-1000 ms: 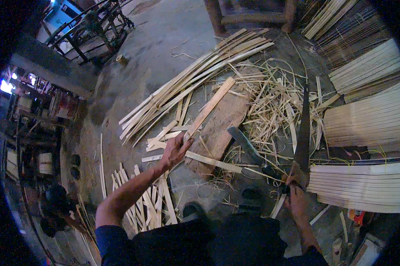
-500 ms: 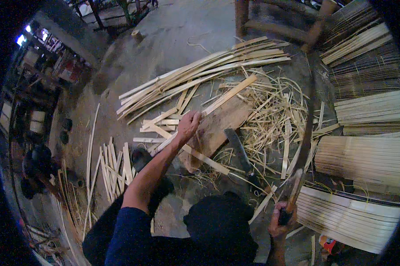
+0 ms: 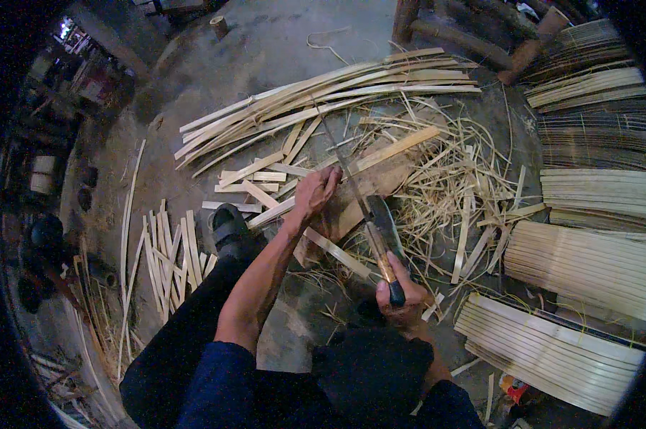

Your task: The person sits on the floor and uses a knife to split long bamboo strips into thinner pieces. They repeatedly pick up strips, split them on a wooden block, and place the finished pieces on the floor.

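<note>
My left hand (image 3: 316, 191) is closed round a pale bamboo strip (image 3: 402, 148), which lies slantwise across a wooden block (image 3: 351, 217). In my right hand (image 3: 402, 297) is the wood-and-black handle of a long, narrow-bladed tool (image 3: 353, 187); whether it is a saw or a knife I cannot tell. Its blade, seen nearly edge-on, crosses over the strip just right of my left fingers; contact cannot be made out. A broad dark blade (image 3: 385, 214) lies by the block's right side, partly hidden behind my right hand and the tool.
Long bamboo strips (image 3: 301, 107) lie beyond the block, short cut slats (image 3: 258, 179) to its left. Tangled shavings (image 3: 452, 193) cover the floor at right. Stacked slats (image 3: 588, 264) line the right side. More slats (image 3: 173, 257) lie beside my left foot (image 3: 230, 227).
My right hand has swung the long-bladed tool from the far right inward, so its blade now crosses the strip. My left hand keeps its hold. The view has shifted slightly.
</note>
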Demonstrator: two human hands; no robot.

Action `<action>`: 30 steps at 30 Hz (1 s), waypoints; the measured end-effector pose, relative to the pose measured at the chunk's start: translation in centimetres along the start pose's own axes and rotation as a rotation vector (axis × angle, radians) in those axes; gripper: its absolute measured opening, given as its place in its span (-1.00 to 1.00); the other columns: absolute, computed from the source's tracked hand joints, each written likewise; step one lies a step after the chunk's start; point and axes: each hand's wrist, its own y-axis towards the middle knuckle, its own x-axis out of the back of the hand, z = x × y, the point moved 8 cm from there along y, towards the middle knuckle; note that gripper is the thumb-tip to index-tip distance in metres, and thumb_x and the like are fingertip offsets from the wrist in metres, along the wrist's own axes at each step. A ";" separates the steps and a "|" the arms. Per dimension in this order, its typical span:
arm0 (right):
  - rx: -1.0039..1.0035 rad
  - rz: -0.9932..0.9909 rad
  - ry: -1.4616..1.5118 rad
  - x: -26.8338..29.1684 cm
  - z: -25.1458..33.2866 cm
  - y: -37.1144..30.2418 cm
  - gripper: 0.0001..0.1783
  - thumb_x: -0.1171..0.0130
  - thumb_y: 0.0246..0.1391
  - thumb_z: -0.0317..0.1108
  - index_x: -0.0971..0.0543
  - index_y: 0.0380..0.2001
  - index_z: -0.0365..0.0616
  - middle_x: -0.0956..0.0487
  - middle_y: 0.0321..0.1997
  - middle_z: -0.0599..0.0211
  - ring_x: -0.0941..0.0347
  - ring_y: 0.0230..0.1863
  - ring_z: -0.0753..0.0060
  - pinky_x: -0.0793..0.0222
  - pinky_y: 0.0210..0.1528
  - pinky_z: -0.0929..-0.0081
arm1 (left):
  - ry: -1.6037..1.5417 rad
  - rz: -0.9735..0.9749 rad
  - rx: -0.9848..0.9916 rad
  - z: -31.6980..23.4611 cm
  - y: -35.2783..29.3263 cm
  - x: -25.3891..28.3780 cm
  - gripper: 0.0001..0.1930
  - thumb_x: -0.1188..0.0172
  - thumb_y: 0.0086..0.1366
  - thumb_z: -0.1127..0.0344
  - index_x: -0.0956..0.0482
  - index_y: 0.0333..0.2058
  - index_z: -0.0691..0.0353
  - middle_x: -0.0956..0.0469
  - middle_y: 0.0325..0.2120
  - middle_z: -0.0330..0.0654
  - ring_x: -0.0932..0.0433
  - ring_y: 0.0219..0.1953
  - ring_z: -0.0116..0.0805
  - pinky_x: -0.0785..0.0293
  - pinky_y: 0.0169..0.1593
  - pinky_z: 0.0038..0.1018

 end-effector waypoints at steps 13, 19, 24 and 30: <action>-0.156 0.067 0.071 1.4 0.0 -2.6 -0.47 -0.16 0.01 -0.24 -0.42 0.08 -0.14 -0.58 -0.42 0.09 -0.52 -0.53 0.29 -0.43 -0.43 0.44 | 0.046 -0.312 0.142 0.0 -0.3 -0.6 -0.53 0.11 0.26 -0.09 -0.59 -0.52 0.16 -0.53 -0.60 0.02 -0.53 -0.49 0.09 -0.40 -0.40 -0.11; -0.054 0.050 0.172 -0.5 0.3 -0.2 -0.44 -0.14 0.04 -0.23 -0.36 0.13 -0.16 -0.59 -0.27 0.13 -0.50 -0.46 0.36 -0.43 -0.36 0.45 | 0.207 -0.378 0.061 -0.4 -0.1 1.7 -0.59 0.07 0.27 -0.02 -0.60 -0.52 0.11 -0.53 -0.59 0.02 -0.54 -0.51 0.04 -0.40 -0.47 -0.13; -0.445 0.239 0.389 2.6 -3.3 -8.0 -0.46 0.00 0.15 -0.10 -0.38 0.11 -0.21 -0.60 -0.22 0.10 -0.51 -0.37 0.47 -0.40 -0.30 0.46 | 0.142 -0.387 0.070 -0.8 1.3 0.7 -0.60 0.10 0.29 -0.03 -0.60 -0.47 0.08 -0.54 -0.59 -0.02 -0.53 -0.53 0.02 -0.38 -0.45 -0.13; -0.072 0.040 0.080 -1.7 0.8 2.0 -0.48 -0.13 0.05 -0.17 -0.41 0.10 -0.05 -0.59 -0.41 0.11 -0.54 -0.47 0.44 -0.46 -0.42 0.42 | 0.149 -0.375 0.057 0.6 -0.8 0.3 -0.54 0.11 0.27 -0.10 -0.60 -0.43 0.15 -0.53 -0.56 0.06 -0.53 -0.44 0.09 -0.39 -0.35 -0.09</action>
